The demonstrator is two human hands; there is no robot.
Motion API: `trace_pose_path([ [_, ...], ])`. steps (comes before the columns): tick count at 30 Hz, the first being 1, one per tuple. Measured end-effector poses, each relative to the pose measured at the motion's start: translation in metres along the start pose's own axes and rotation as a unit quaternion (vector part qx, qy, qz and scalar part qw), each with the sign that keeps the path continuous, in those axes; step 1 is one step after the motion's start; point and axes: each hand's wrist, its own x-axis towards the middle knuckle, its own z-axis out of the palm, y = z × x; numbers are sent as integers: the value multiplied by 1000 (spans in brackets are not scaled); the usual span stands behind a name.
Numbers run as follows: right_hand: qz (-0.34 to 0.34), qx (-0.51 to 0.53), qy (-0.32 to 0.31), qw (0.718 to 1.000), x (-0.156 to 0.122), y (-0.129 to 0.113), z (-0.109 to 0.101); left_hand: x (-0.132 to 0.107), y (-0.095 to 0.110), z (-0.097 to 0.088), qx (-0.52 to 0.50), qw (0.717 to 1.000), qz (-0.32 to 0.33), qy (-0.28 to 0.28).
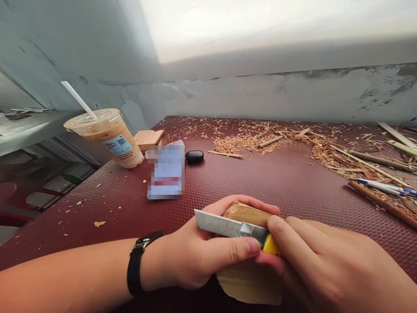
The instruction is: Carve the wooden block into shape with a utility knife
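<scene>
Near the table's front edge, my left hand (208, 248) is closed around a tan wooden piece (247, 214) with a rough, cut end. My right hand (312, 256) grips the yellow handle of a utility knife (219, 223). Its metal blade lies across the wood and points left, over the base of my left index finger. My left thumb rests along the knife's lower side, close to the handle. Below both hands shows a flat pale-brown surface (249, 284); whether it belongs to the same wood, I cannot tell. The fingers hide much of the wooden piece.
An iced drink cup (112, 139) with a straw stands at the left, by a wooden block (148, 139), a blurred phone (167, 171) and a black earbud case (194, 157). Wood shavings (247, 141), sticks and pens (384, 187) lie behind and right. A wall borders the table's back.
</scene>
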Motion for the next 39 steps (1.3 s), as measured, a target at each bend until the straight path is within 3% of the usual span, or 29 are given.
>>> trace_pose_path([
  [32, 5, -48, 24, 999, -8, -9, 6, -7, -6, 11, 30, 995, 64, 70],
  [39, 33, -41, 34, 998, -9, -16, 11, -7, -11, 18, -9, 994, 38, 102],
])
